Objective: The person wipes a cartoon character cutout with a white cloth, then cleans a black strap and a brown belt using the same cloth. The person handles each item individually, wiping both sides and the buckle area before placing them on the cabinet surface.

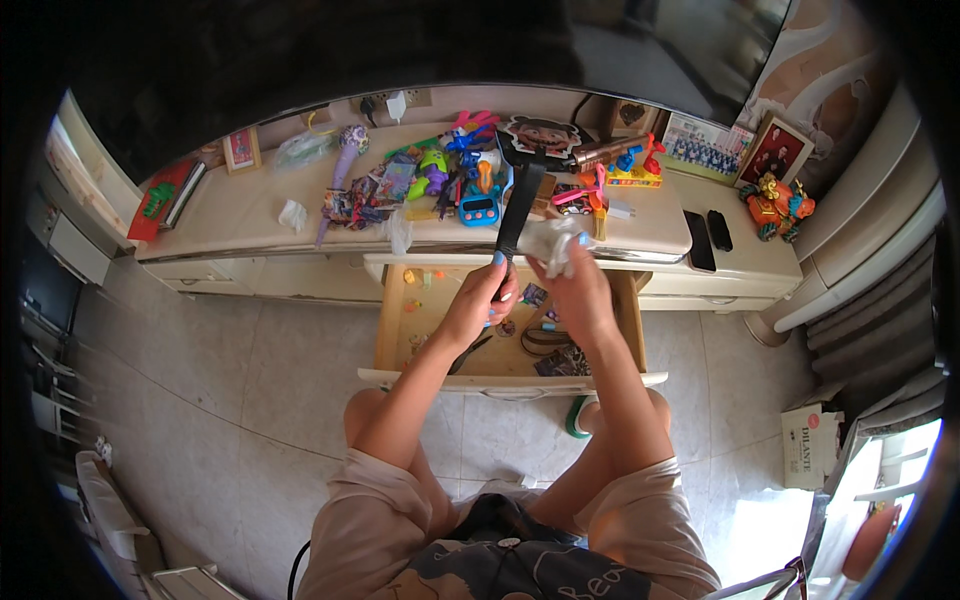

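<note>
My left hand [480, 295] grips the lower end of a long black strap-like object [521, 206], which stands up over the cabinet top. Just to its right, my right hand [574, 289] holds a crumpled white tissue or cloth [556, 244], slightly blurred. Below both hands an open wooden drawer [382, 322] holds a coiled brown strap [541, 341], dark scissors [471, 354] and small loose items. Behind my hands, on the cabinet top [255, 202], lie a blue toy game device [478, 211], a green and purple toy [433, 172], a pink plastic toy [589, 191] and a pile of cards [367, 196].
A large dark television [420, 52] overhangs the cabinet. Framed photos [774, 154], an orange figurine [778, 206] and a black phone [700, 240] are at the right. Another white crumpled tissue [293, 215] lies at the left. A cardboard box [808, 446] stands on the floor at the right.
</note>
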`<action>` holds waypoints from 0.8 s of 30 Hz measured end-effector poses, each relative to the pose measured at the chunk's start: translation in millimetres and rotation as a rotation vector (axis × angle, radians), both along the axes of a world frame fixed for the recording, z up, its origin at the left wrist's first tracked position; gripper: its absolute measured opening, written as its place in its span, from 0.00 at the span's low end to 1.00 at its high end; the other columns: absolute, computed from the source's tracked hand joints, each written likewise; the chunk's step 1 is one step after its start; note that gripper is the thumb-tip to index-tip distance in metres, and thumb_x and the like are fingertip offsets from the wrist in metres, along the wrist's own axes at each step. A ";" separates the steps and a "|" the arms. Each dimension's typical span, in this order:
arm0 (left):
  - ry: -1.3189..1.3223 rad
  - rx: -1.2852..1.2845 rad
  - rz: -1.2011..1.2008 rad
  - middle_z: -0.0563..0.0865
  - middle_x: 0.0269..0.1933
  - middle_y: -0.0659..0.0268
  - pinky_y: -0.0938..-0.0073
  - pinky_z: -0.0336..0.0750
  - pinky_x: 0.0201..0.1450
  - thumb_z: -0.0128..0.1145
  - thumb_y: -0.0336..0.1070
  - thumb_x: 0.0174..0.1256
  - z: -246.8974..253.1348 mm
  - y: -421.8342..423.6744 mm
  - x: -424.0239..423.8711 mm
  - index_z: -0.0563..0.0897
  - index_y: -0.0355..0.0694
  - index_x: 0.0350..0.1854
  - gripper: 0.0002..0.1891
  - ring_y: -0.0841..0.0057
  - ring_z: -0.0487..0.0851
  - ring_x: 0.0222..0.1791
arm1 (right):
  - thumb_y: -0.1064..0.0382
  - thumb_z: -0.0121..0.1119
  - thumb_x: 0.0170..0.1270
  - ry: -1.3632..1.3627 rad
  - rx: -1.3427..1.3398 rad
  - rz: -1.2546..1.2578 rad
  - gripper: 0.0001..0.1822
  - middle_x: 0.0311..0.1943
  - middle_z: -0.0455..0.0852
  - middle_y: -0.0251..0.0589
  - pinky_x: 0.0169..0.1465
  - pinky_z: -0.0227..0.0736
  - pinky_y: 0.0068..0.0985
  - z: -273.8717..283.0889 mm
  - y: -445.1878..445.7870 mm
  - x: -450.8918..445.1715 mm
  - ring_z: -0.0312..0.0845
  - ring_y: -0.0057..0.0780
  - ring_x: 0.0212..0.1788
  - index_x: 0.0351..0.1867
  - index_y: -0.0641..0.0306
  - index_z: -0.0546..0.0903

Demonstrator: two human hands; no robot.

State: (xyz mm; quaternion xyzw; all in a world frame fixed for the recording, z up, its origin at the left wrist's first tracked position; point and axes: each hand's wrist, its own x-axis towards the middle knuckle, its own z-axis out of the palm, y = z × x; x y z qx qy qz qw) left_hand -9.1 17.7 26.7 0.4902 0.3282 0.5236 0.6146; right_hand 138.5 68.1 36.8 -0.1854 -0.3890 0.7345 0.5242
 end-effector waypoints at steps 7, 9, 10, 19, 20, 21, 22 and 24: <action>0.012 -0.127 -0.034 0.61 0.17 0.76 0.85 0.48 0.15 0.28 0.61 0.72 -10.2 -4.0 9.9 0.64 0.43 0.26 0.26 0.90 0.55 0.14 | 0.54 0.52 0.68 -0.417 0.207 0.060 0.24 0.30 0.75 0.25 0.24 0.63 0.10 -0.5 -17.8 -12.3 0.62 0.07 0.23 0.63 0.57 0.68; -0.070 -0.174 -0.082 0.62 0.17 0.76 0.86 0.48 0.15 0.27 0.62 0.71 -6.7 -5.1 13.2 0.64 0.43 0.26 0.27 0.90 0.55 0.13 | 0.54 0.52 0.68 -0.412 0.206 0.025 0.22 0.30 0.76 0.25 0.23 0.63 0.09 -0.2 -16.7 -12.1 0.63 0.06 0.22 0.61 0.57 0.69; -0.056 -0.178 -0.104 0.61 0.17 0.76 0.85 0.48 0.16 0.26 0.63 0.71 -5.7 -5.1 13.3 0.64 0.43 0.26 0.27 0.90 0.54 0.14 | 0.55 0.52 0.68 -0.410 0.206 0.008 0.22 0.31 0.77 0.25 0.23 0.62 0.08 -0.2 -16.2 -11.9 0.63 0.06 0.21 0.61 0.58 0.70; 0.066 -0.145 -0.335 0.58 0.17 0.78 0.85 0.47 0.17 0.25 0.63 0.71 -4.2 -7.4 17.8 0.63 0.45 0.24 0.27 0.90 0.52 0.15 | 0.55 0.53 0.68 -0.233 0.162 -0.265 0.18 0.38 0.78 0.29 0.47 0.63 0.17 5.7 2.6 1.8 0.68 0.15 0.41 0.54 0.62 0.74; 0.078 -0.131 -0.331 0.58 0.17 0.78 0.85 0.47 0.17 0.26 0.63 0.71 -4.8 -6.8 19.6 0.63 0.45 0.24 0.27 0.90 0.52 0.15 | 0.55 0.53 0.68 -0.249 0.188 -0.282 0.18 0.38 0.78 0.29 0.46 0.63 0.16 4.9 6.9 8.2 0.68 0.14 0.40 0.53 0.62 0.75; 0.092 -0.117 -0.325 0.58 0.16 0.78 0.85 0.47 0.17 0.28 0.62 0.71 -4.9 -6.3 19.6 0.63 0.45 0.24 0.27 0.90 0.52 0.15 | 0.55 0.53 0.68 -0.262 0.213 -0.298 0.17 0.37 0.77 0.28 0.45 0.62 0.16 7.0 8.3 10.3 0.67 0.14 0.39 0.53 0.62 0.75; 0.103 -0.123 -0.308 0.58 0.16 0.78 0.85 0.47 0.17 0.28 0.61 0.72 -5.0 -5.7 19.0 0.63 0.44 0.24 0.26 0.90 0.52 0.15 | 0.55 0.53 0.68 -0.287 0.199 -0.318 0.17 0.37 0.76 0.27 0.42 0.61 0.15 11.9 3.9 11.2 0.66 0.13 0.38 0.53 0.62 0.75; 0.124 -0.133 -0.279 0.59 0.17 0.78 0.86 0.47 0.16 0.30 0.60 0.72 -5.3 -3.8 18.8 0.63 0.44 0.24 0.25 0.90 0.53 0.15 | 0.56 0.51 0.69 -0.248 0.191 -0.329 0.17 0.38 0.76 0.27 0.41 0.63 0.16 7.6 7.4 10.7 0.68 0.14 0.38 0.55 0.60 0.74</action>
